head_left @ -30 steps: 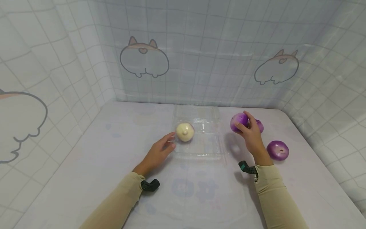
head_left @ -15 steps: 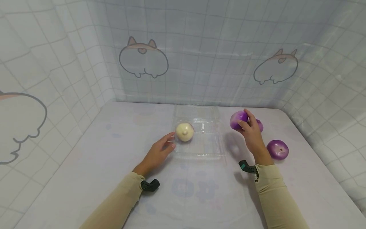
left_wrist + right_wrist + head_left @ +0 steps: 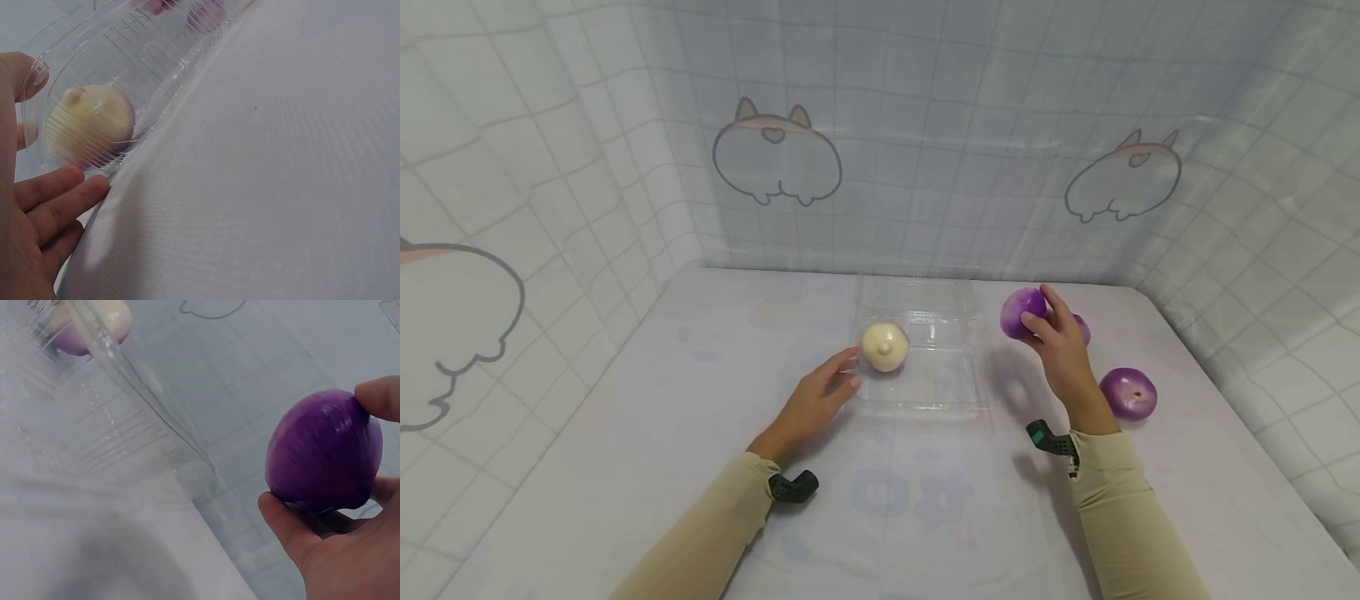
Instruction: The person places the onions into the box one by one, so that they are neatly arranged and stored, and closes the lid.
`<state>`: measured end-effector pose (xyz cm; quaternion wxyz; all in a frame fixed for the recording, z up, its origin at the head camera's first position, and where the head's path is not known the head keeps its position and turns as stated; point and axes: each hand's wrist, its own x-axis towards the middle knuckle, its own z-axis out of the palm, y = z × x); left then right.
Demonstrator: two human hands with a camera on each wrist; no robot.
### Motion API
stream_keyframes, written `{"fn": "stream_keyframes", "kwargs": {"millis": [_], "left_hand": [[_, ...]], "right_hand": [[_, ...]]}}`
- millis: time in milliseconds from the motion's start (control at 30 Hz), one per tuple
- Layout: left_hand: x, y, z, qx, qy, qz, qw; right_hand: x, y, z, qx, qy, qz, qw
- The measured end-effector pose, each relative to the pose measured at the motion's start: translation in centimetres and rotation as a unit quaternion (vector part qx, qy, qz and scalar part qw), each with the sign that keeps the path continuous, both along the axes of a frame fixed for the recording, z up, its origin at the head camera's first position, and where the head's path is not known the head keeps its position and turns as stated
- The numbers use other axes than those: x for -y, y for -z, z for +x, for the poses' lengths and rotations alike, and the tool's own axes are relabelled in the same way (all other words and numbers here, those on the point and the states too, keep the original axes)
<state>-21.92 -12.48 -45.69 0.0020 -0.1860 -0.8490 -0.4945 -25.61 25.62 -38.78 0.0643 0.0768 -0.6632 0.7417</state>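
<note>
Purple onion (image 3: 1023,312), head view: in the grip of the right hand (image 3: 1063,358), thumb and fingers bent round its sides; appears raised off the desk (image 3: 722,400), its shadow falling nearer the wearer. Key relation: onion lies to the right of the clear container (image 3: 940,379), well apart from the left hand (image 3: 808,408), which sits at the container's left edge, fingers relaxed, holding nothing. Container lid (image 3: 913,293) is laid back on the far side; one pale onion (image 3: 884,347) sits in the base, by the left wall. A second purple onion (image 3: 1082,330) is partly hidden behind the right hand; a third (image 3: 1128,393) rests to the right of that wrist.

Left wrist view: fingers loosely extended at the container wall; pressure on it cannot be told. Pale onion shows through the plastic.

Right wrist view: fingertips on opposite sides of the held onion; roundish, no clear long axis, narrower end towards the palm; visible gap to the container
</note>
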Motion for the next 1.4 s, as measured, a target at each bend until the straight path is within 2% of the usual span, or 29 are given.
{"fn": "stream_keyframes", "kwargs": {"millis": [300,600,933,1233,1400], "left_hand": [[0.1,0.2,0.0,0.002,0.001,0.000,1.0000],[0.1,0.1,-0.1,-0.003,0.005,-0.001,1.0000],[0.1,0.0,0.0,-0.008,0.007,0.008,0.9999],[0.1,0.1,-0.1,-0.012,0.008,0.009,0.9999],[0.1,0.1,-0.1,-0.012,0.008,0.010,0.9998]], "right_hand": [[0.3,0.1,0.0,-0.013,0.015,0.032,0.999],[0.9,-0.2,0.3,-0.022,-0.011,0.052,0.998],[1.3,-0.5,0.3,-0.001,-0.009,0.064,0.998],[1.8,-0.9,0.4,0.003,-0.024,0.031,0.999],[2.1,-0.9,0.5,-0.006,-0.032,0.042,0.999]]}}
